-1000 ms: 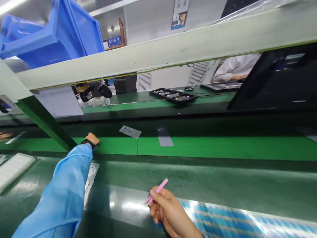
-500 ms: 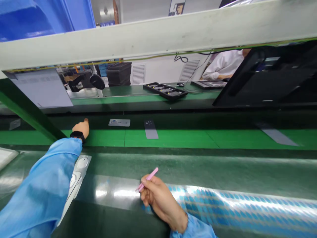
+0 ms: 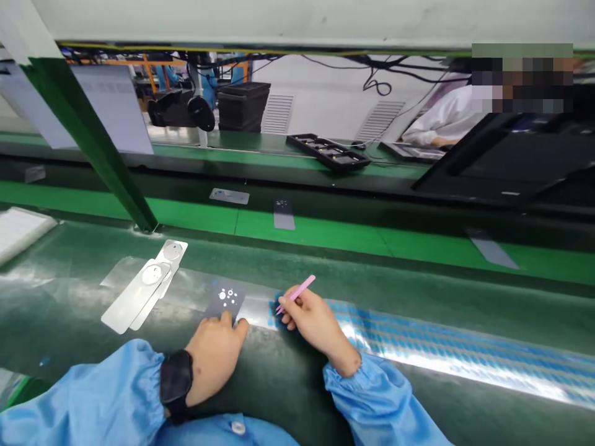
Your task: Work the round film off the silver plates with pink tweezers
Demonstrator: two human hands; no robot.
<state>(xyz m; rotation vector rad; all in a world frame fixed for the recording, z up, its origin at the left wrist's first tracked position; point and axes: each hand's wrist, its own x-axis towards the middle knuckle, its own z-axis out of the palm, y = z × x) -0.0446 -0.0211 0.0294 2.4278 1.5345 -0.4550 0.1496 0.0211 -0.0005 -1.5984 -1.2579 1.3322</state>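
The left hand point(image 3: 214, 356) has moved back from the green belt point(image 3: 344, 238) and touches a dark plate point(image 3: 222, 302) over the blue-dotted strip point(image 3: 418, 342); whether it grips, I cannot tell. The right hand point(image 3: 312, 317), apart from it, pinches pink tweezers point(image 3: 304, 285).

Green post point(image 3: 94, 142) blocked far left, white panels point(image 3: 132, 297) flanked left hand point(image 3: 216, 353); gap ran between it and right hand point(image 3: 316, 322).
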